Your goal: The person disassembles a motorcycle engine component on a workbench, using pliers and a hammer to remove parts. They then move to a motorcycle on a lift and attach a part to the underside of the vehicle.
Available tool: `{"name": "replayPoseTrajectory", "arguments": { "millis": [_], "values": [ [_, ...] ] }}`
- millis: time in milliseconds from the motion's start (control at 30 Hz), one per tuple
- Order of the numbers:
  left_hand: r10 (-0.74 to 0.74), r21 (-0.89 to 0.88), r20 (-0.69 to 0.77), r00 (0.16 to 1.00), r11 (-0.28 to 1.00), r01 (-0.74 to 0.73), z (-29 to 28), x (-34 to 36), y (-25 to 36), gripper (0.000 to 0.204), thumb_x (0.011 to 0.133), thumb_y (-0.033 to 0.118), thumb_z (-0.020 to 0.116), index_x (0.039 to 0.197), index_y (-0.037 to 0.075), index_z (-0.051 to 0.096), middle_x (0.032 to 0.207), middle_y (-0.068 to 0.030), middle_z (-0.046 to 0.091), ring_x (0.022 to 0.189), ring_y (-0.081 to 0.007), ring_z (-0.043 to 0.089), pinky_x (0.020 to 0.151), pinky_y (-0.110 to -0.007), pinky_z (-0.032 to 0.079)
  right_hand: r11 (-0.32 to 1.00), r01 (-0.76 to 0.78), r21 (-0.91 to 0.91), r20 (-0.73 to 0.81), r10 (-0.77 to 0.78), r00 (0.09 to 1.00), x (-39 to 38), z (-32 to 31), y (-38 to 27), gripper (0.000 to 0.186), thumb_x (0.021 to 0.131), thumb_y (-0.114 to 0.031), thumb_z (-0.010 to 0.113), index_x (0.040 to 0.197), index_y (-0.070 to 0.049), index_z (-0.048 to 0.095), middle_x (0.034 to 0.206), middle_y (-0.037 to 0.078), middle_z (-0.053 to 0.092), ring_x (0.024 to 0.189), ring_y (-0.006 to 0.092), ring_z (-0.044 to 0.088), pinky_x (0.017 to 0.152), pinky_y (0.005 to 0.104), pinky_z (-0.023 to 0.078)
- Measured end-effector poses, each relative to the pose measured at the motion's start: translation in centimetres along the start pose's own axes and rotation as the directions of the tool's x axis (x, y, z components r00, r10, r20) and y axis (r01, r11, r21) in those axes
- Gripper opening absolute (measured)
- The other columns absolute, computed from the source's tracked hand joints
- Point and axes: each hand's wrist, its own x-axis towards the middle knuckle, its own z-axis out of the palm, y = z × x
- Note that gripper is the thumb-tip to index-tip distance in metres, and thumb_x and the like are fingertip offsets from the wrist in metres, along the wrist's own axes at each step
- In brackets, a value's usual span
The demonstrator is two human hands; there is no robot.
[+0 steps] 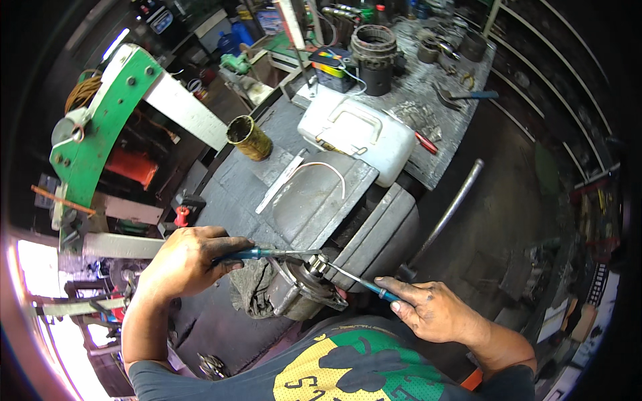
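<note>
Left hand (190, 260) wrapped around a blue-handled screwdriver (249, 254); right hand (431, 309) gripping a second blue-handled screwdriver (382, 292). Both blades point inward to a small toothed gear (319, 265) between the hands; exact tip contact too small to tell. Gear sits atop a metal housing (294, 297), tilted, between the hands. Dark cloth (251, 289) just right of left hand, beside housing. Rusty can (251, 142) beyond left hand on bench (227, 180); white case (394, 146) beyond right hand.
</note>
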Motion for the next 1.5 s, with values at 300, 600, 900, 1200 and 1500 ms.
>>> {"name": "replayPoseTrajectory", "arguments": {
  "millis": [300,600,900,1200,1500],
  "values": [
    [0.143,0.024,0.125,0.982,0.989,-0.147,-1.6,1.6,-0.9,0.043,0.084,0.013,0.084,0.127,0.014,0.078,0.093,-0.0086,0.075,0.081,-0.0339,0.073,0.07,-0.046,0.058,0.998,0.007,-0.067,0.0,-0.007,1.0,-0.5,1.4,-2.1,0.062,0.102,-0.019,0.07,0.16,-0.006,0.049,0.086,0.019,0.074,0.075,0.0404,0.076,0.07,0.049,0.064],
    [0.323,-0.226,0.308,0.895,0.939,-0.26,-2.3,5.1,-3.8,0.04,0.097,0.018,0.076,0.136,0.006,0.074,0.085,-0.0219,0.074,0.078,-0.0401,0.073,0.068,-0.049,0.057,0.971,-0.205,-0.127,-0.081,0.196,0.977,-1.3,4.6,-5.5,0.061,0.107,-0.021,0.064,0.164,-0.009,0.045,0.084,0.02,0.073,0.075,0.043,0.074,0.07,0.0523,0.063],
    [0.34,-0.32,0.286,0.896,0.915,-0.246,-1.2,4.7,-3.6,0.044,0.095,0.013,0.077,0.138,0.003,0.073,0.086,-0.0246,0.074,0.073,-0.041,0.073,0.068,-0.047,0.057,0.975,-0.222,-0.007,-0.183,0.217,0.959,-1.4,10.0,-5.2,0.07,0.107,-0.022,0.062,0.17,-0.011,0.033,0.086,0.022,0.073,0.075,0.0438,0.075,0.07,0.0527,0.065],
    [0.274,-0.348,0.318,0.908,0.924,-0.157,-1.0,4.5,-3.4,0.043,0.097,0.015,0.076,0.139,0.004,0.073,0.091,-0.0267,0.075,0.078,-0.0421,0.074,0.073,-0.045,0.06,0.98,-0.182,0.075,-0.174,0.193,0.966,-1.1,10.4,-4.7,0.075,0.105,-0.019,0.065,0.171,-0.009,0.03,0.087,0.022,0.074,0.077,0.0423,0.076,0.073,0.0506,0.065],
    [0.233,-0.349,0.325,0.917,0.93,-0.113,-0.8,4.1,-2.8,0.043,0.097,0.015,0.075,0.138,0.004,0.073,0.091,-0.0273,0.074,0.076,-0.0433,0.072,0.071,-0.046,0.059,0.999,-0.04,0.024,0.124,0.037,0.992,0.8,-0.2,-3.1,0.061,0.104,-0.015,0.066,0.162,-0.009,0.048,0.084,0.026,0.073,0.075,0.0446,0.074,0.072,0.0513,0.062]
  ]
}}
